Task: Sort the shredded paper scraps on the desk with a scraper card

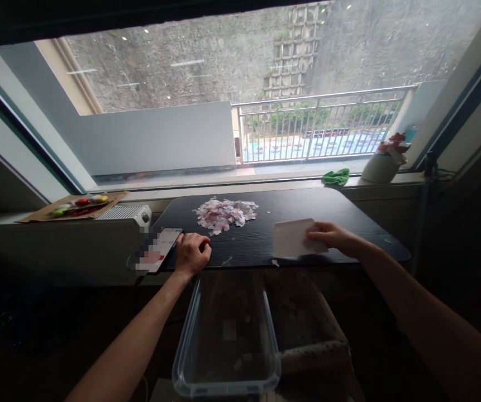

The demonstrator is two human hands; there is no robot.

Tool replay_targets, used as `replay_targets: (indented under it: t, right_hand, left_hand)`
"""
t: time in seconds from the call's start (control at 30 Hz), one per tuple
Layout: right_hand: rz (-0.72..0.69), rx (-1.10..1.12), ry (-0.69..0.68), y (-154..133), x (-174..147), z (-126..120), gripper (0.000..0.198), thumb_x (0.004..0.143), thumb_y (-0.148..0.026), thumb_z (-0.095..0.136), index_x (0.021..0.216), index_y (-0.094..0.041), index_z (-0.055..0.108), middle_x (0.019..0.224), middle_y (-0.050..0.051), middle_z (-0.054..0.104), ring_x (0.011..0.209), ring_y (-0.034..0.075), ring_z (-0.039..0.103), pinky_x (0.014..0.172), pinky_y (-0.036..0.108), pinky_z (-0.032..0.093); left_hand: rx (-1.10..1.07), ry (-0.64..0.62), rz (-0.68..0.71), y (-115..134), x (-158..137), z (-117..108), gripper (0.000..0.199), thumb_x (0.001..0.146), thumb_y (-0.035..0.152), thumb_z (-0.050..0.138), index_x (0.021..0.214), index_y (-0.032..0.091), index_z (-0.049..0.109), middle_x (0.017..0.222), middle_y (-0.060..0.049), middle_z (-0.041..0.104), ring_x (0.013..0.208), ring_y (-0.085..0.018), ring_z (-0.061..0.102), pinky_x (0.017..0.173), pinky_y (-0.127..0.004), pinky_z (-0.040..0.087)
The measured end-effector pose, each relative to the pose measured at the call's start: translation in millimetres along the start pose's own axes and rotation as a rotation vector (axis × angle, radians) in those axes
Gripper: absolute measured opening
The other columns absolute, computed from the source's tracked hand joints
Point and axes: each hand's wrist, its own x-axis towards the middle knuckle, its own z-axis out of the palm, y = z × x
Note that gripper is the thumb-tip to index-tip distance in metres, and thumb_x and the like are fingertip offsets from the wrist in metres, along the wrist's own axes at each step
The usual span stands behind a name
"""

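Observation:
My right hand (328,234) grips a flat white scraper (293,237) with rounded corners by its right end, holding it over the right half of the black table (307,206). A pile of torn, pinkish-white paper scraps (225,215) lies on the table between and beyond my hands. Near the front left edge rests my left hand (192,253), its fingers curled into a loose fist beside a phone (165,249) with a lit screen. One small scrap (275,262) sits at the front edge below the scraper.
Below the table's front edge stands a clear plastic bin (227,385) with a few scraps inside. A window fills the back. On its sill are a green cloth (336,177) and a pale jug (381,164). Cardboard (34,215) with colourful items lies at left, near a white vented box (127,213).

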Motion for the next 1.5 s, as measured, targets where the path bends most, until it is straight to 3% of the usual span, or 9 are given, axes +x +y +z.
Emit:
replay_targets:
  t: [0.27,0.5,0.6,0.7,0.9,1.0,1.17,1.37,1.5]
  right_hand:
    - [0.041,-0.006,-0.071,10.2,4.3,1.5,0.015,0.067,-0.019,0.076,0.08,-0.016,0.068,0.076,0.002,0.072,0.066,0.015,0.064,0.063,0.025,0.05]
    - [0.021,0.01,-0.125,7.7,-1.4,-5.9,0.023,0.062,-0.022,0.079,0.082,-0.015,0.069,0.075,0.003,0.073,0.063,0.013,0.064,0.054,0.021,0.048]
    - [-0.031,0.017,-0.086,2.5,-1.5,-3.1,0.022,0.063,-0.023,0.078,0.082,-0.015,0.069,0.074,0.004,0.073,0.06,0.014,0.064,0.05,0.02,0.047]
    - [-0.107,0.062,0.005,-4.3,10.0,17.0,0.016,0.067,-0.019,0.073,0.081,-0.016,0.068,0.074,0.004,0.073,0.06,0.014,0.065,0.051,0.021,0.049]
    - [-0.205,0.057,0.2,-8.6,49.6,89.7,0.009,0.071,-0.011,0.064,0.078,-0.017,0.063,0.071,0.002,0.071,0.056,0.012,0.064,0.049,0.02,0.05]
    - [-0.211,0.022,0.217,-3.6,51.9,109.9,0.008,0.07,-0.011,0.064,0.075,-0.017,0.062,0.068,0.001,0.07,0.057,0.012,0.064,0.05,0.02,0.051]
    - [-0.194,0.03,0.013,2.6,38.3,112.3,0.008,0.07,-0.012,0.065,0.075,-0.017,0.065,0.072,0.003,0.073,0.062,0.014,0.067,0.056,0.022,0.054]
    - [-0.194,0.044,0.159,3.8,45.3,112.7,0.01,0.069,-0.012,0.066,0.077,-0.018,0.065,0.07,0.001,0.072,0.063,0.014,0.067,0.058,0.023,0.054]
    - [-0.176,0.02,0.031,0.9,41.4,118.9,0.009,0.068,-0.011,0.066,0.075,-0.017,0.066,0.071,0.002,0.073,0.061,0.014,0.067,0.056,0.022,0.053]
  left_hand:
    - [0.01,0.001,0.015,-0.6,0.4,-0.7,0.016,0.075,0.023,0.05,0.075,0.022,0.066,0.082,-0.005,0.07,0.093,-0.026,0.061,0.103,-0.05,0.034]
    - [0.001,0.011,0.022,-1.6,0.4,1.1,0.016,0.075,0.023,0.05,0.074,0.022,0.066,0.082,-0.005,0.07,0.092,-0.026,0.061,0.102,-0.05,0.034]
    - [0.002,0.014,0.015,-0.8,0.5,0.8,0.015,0.075,0.023,0.051,0.075,0.022,0.066,0.082,-0.005,0.07,0.092,-0.026,0.061,0.102,-0.05,0.034]
    - [0.009,0.006,-0.003,1.5,0.2,-0.7,0.014,0.074,0.021,0.052,0.075,0.022,0.066,0.082,-0.005,0.07,0.092,-0.026,0.061,0.102,-0.05,0.034]
    - [-0.002,0.002,-0.029,3.8,-0.6,0.2,0.013,0.073,0.018,0.054,0.075,0.023,0.066,0.082,-0.004,0.07,0.093,-0.024,0.06,0.104,-0.048,0.033]
    - [-0.017,0.006,-0.042,3.8,-1.1,1.4,0.013,0.073,0.017,0.054,0.074,0.023,0.065,0.082,-0.003,0.069,0.093,-0.024,0.06,0.105,-0.049,0.031]
    - [-0.028,-0.013,-0.052,4.5,-1.1,1.4,0.013,0.074,0.017,0.054,0.075,0.023,0.066,0.083,-0.003,0.069,0.094,-0.024,0.059,0.106,-0.049,0.031]
    - [-0.036,-0.016,-0.06,5.7,-0.9,0.5,0.014,0.074,0.017,0.054,0.075,0.023,0.066,0.083,-0.003,0.069,0.093,-0.023,0.059,0.107,-0.049,0.03]
    - [-0.039,-0.029,-0.063,6.2,-0.6,-0.2,0.013,0.073,0.017,0.054,0.075,0.023,0.066,0.084,-0.003,0.069,0.093,-0.023,0.059,0.107,-0.049,0.03]
